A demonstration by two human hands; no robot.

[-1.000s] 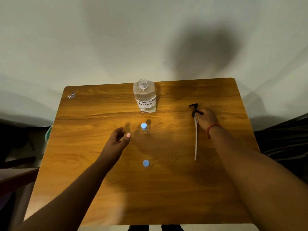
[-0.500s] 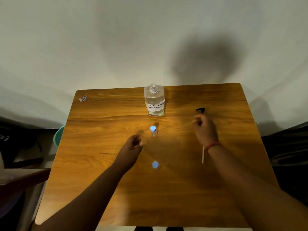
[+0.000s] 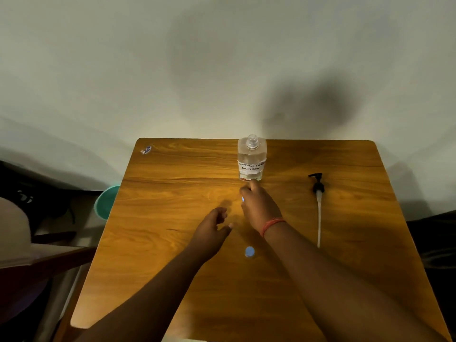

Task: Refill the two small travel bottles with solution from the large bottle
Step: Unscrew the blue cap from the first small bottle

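**Right hand reaches the far small bottle**

Since a moment ago the right hand (image 3: 259, 206) has left the pump (image 3: 317, 187) and crossed to the middle of the table (image 3: 172, 193), where its curled fingers now close over the far small bottle (image 3: 242, 199); only a sliver of that bottle's pale blue cap shows, so whether they truly pinch it cannot be told. A red cord circles that wrist. Beside it, the left hand (image 3: 212, 228) hovers with fingers loosely curled and thumb apart, holding nothing.

Just beyond the right hand, near the table's far edge, stands the large bottle (image 3: 251, 159): clear, squarish plastic, threaded neck uncapped, with a white handwritten label. The near small bottle (image 3: 249, 251) stands toward the table's middle, its round blue cap facing up. The pump, black-headed with a long thin white tube, lies flat toward the right edge. The table is glossy orange-brown wood with a flowing grain. A small sticker (image 3: 146, 149) marks its far left corner.
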